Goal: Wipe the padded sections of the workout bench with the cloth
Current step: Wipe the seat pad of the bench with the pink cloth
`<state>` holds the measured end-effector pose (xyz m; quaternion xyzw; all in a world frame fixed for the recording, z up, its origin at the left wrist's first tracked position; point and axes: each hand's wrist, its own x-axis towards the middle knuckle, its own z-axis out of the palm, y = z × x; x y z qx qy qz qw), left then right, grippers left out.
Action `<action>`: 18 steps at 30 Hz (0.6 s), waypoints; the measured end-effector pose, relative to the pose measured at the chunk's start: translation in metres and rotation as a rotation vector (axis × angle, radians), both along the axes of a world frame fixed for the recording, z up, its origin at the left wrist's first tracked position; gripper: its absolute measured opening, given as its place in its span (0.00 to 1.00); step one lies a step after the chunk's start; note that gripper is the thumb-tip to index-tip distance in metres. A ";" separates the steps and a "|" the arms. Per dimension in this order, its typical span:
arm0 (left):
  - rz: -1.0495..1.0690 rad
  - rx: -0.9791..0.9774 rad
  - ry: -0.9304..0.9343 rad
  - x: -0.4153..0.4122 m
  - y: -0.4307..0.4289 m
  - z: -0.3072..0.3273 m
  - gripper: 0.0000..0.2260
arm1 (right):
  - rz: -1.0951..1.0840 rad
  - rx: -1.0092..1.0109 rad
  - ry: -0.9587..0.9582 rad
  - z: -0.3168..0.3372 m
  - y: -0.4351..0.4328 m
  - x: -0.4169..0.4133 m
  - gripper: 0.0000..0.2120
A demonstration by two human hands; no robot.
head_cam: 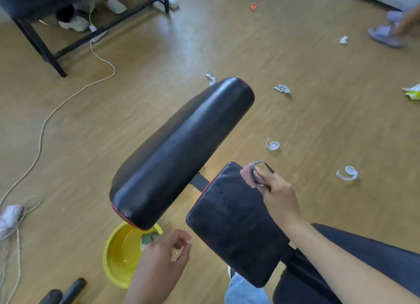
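The workout bench has a long black back pad (181, 149) raised at a slant and a shorter black seat pad (231, 224) nearer me. My right hand (278, 197) grips a small pink and grey cloth (252, 174) and presses it on the far right corner of the seat pad. The seat pad's surface looks damp and speckled. My left hand (161, 262) hovers low at the left of the seat pad, fingers loosely curled, holding nothing.
A yellow basin (120, 256) of water sits on the wooden floor under the back pad's near end. Crumpled paper scraps (281, 89) and plastic bits (346, 173) litter the floor at right. A cable (45, 122) trails at left. Another person's sandalled foot (384, 34) is far right.
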<state>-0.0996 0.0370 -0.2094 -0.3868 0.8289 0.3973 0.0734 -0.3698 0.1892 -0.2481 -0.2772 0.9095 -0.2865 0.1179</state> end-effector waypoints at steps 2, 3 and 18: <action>0.062 -0.010 -0.067 -0.009 -0.012 -0.045 0.07 | -0.046 0.102 -0.066 -0.051 -0.005 -0.006 0.09; 0.098 -0.011 -0.087 -0.015 -0.018 -0.063 0.07 | -0.042 0.133 -0.034 -0.076 -0.009 -0.008 0.09; 0.153 0.122 -0.171 -0.069 -0.041 -0.162 0.25 | 0.560 0.147 0.315 -0.155 -0.006 -0.014 0.24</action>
